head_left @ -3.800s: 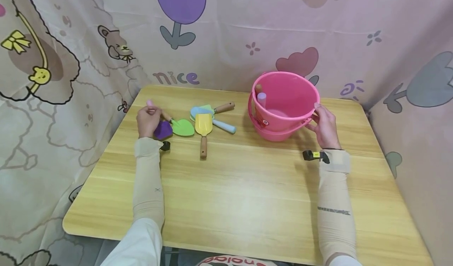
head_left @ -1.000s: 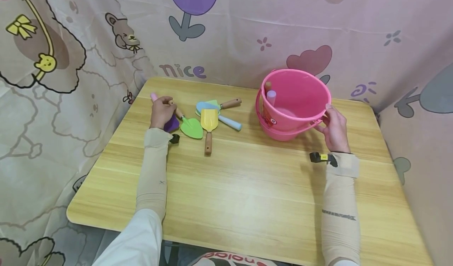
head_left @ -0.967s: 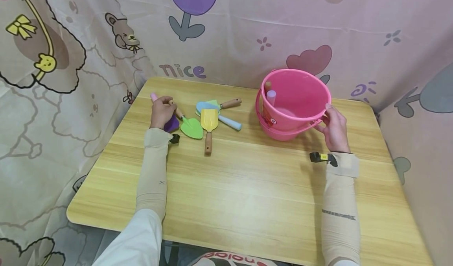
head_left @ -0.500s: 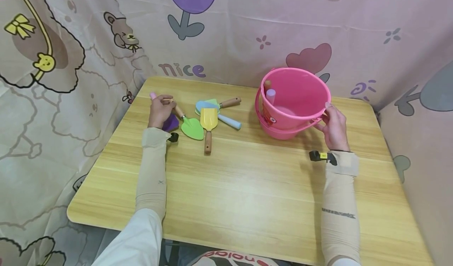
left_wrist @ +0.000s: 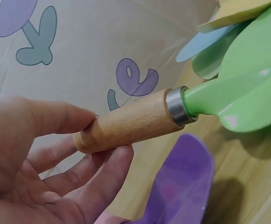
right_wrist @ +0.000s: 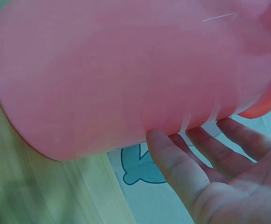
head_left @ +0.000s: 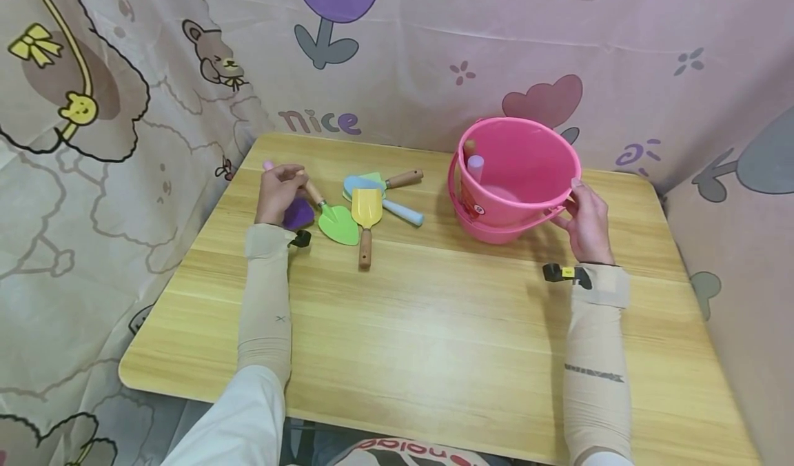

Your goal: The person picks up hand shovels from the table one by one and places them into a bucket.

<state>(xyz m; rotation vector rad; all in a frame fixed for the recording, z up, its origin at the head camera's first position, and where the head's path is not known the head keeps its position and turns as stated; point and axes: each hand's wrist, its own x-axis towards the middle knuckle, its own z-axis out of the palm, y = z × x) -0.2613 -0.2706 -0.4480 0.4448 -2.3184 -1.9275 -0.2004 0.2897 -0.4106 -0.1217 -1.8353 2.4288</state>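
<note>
In the head view my left hand (head_left: 276, 194) is at the left of the table. Its thumb and fingers pinch the end of the wooden handle of a green trowel (left_wrist: 254, 70), whose blade points away from the hand. Partly behind this hand lies a purple toy shovel (head_left: 300, 214) with a pink handle. My right hand (head_left: 588, 221) touches the side of a pink bucket (head_left: 502, 218), fingers loosely extended along its outer wall near the rim. The bucket stands upright, its handle hanging down. Inside, a lilac handle (head_left: 475, 167) and a wooden handle (head_left: 469, 150) lean on the left wall.
Between my hands lie a yellow scoop (head_left: 367, 207) with a wooden handle, a blue tool (head_left: 402, 213) and a light green tool (head_left: 375, 178), overlapping one another. The wooden table (head_left: 409, 328) meets a patterned curtain (head_left: 409, 52) behind and at both sides.
The head view has shifted slightly. Over the last second my left hand has drifted a little left, uncovering more of the green trowel's handle and the purple shovel's blade. Right hand and bucket stay put.
</note>
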